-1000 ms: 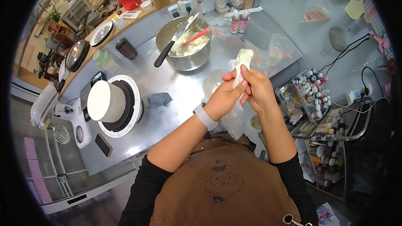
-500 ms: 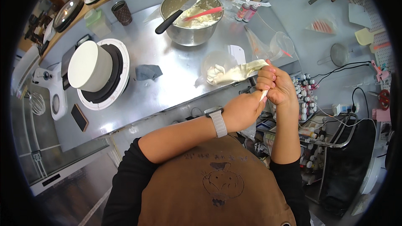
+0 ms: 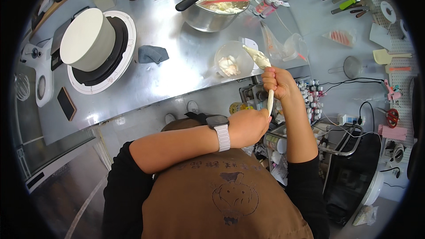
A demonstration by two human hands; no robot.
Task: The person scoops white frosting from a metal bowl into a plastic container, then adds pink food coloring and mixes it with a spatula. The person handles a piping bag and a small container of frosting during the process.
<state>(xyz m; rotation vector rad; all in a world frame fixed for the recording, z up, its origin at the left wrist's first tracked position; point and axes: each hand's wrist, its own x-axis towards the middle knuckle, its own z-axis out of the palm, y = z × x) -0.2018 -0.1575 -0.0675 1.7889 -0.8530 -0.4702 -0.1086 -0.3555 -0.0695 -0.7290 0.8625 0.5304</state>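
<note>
My right hand point(image 3: 276, 82) is closed around the middle of a cream-filled piping bag point(image 3: 260, 58), whose filled end points up toward the steel table point(image 3: 186, 57). My left hand point(image 3: 248, 127), with a watch on the wrist, pinches the bag's twisted tail below the right hand. Both hands are off the table's near right corner, above a cart of small bottles point(image 3: 310, 102). A clear bowl with cream point(image 3: 230, 62) sits just left of the bag.
A white frosted cake point(image 3: 87, 39) stands on a turntable point(image 3: 119, 57) at the left. A metal mixing bowl point(image 3: 212, 6) with cream, a spatula and a black-handled tool is at the back. A grey cloth point(image 3: 152, 54), empty piping bags point(image 3: 283, 44) and wall tools point(image 3: 349, 4) are nearby.
Both hands with the piping bag have come down off the table toward my body. The left hand has slid down the bag's tail, stretching it out.
</note>
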